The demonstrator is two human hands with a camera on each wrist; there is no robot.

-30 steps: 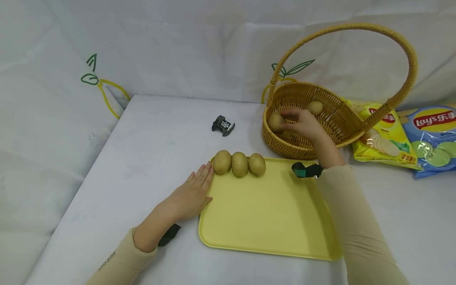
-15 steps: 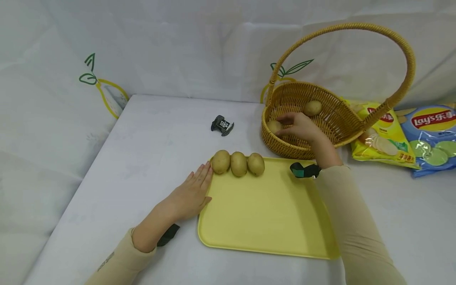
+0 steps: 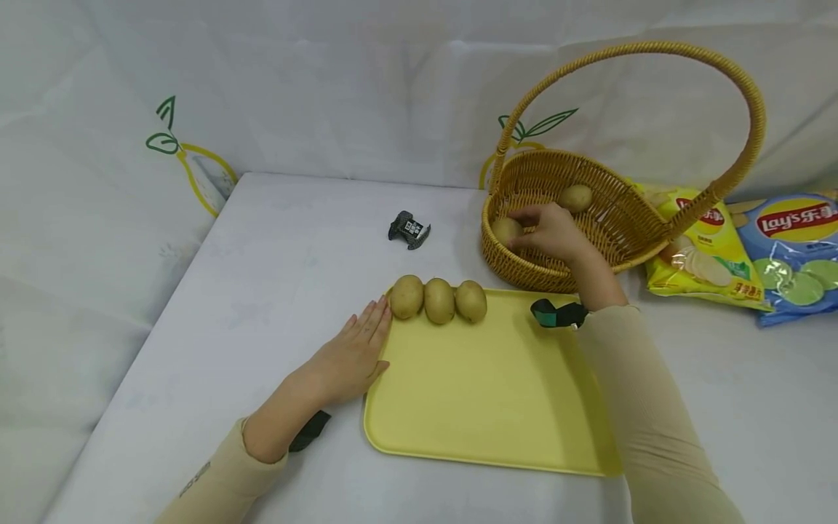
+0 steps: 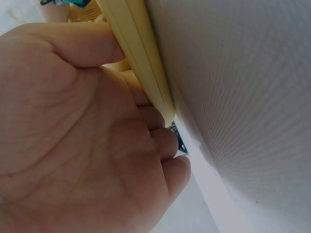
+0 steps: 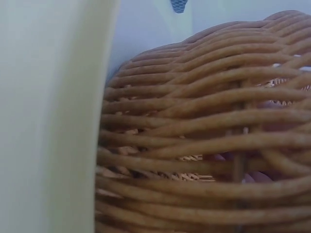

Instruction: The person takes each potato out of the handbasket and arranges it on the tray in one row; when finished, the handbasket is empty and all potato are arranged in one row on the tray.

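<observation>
My left hand (image 3: 350,360) rests at the left edge of the yellow tray (image 3: 487,393), its fingers nearly straight. In the left wrist view its fingers touch the tray's rim (image 4: 138,53). Three potatoes (image 3: 439,301) lie in a row along the tray's back left edge. Inside the wicker basket (image 3: 524,273), my right hand (image 3: 553,233) holds another potato (image 3: 506,231) between fingers and thumb, near the left wall. One more potato (image 3: 576,198) sits towards the basket's back. The right wrist view is filled mostly by the basket's woven side (image 5: 209,126), which hides the hand's grip.
The basket's tall handle (image 3: 661,48) arches over the right arm. A yellow chip bag (image 3: 710,255) and a blue chip bag (image 3: 801,251) lie right of the basket. A small black packet (image 3: 409,230) lies on the white table (image 3: 281,255), behind the tray.
The right hand and its potato have moved slightly down and towards the front left inside the basket. The left hand and the three potatoes on the tray have stayed in place.
</observation>
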